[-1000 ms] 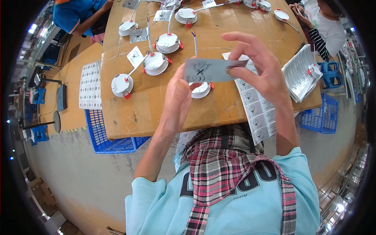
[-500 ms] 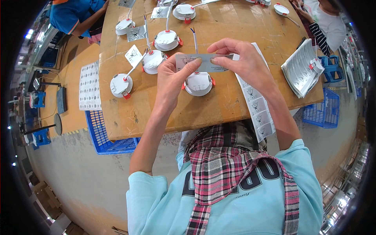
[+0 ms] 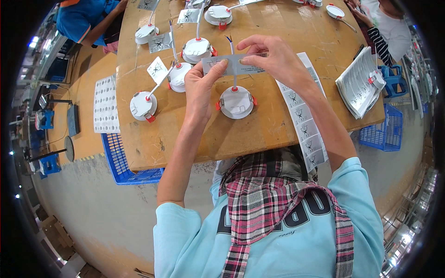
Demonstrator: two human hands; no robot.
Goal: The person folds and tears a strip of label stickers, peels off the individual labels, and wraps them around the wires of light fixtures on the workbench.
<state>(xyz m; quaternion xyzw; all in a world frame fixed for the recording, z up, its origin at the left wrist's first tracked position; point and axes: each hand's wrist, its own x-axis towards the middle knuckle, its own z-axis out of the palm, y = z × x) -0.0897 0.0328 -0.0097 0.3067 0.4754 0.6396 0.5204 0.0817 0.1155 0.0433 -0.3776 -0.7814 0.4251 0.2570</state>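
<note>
My left hand (image 3: 200,88) and my right hand (image 3: 273,58) hold a grey rectangular label (image 3: 232,65) between them, each pinching one end, above the wooden table (image 3: 259,134). Directly below the label lies a round white lamp fitting (image 3: 236,103) with orange clips and a wire running up behind the label. A long strip of printed labels (image 3: 303,120) hangs over the table's near edge under my right forearm.
Several more round white fittings (image 3: 143,104) with wires and small labels lie to the left and at the back. A stack of leaflets (image 3: 359,83) sits at the right. Blue crates (image 3: 123,162) stand beside the table. Other people (image 3: 88,23) work at the far corners.
Both hands have moved the label away from me and lower, over the fitting. The right hand's fingers, spread a second ago, now pinch the label's right end.
</note>
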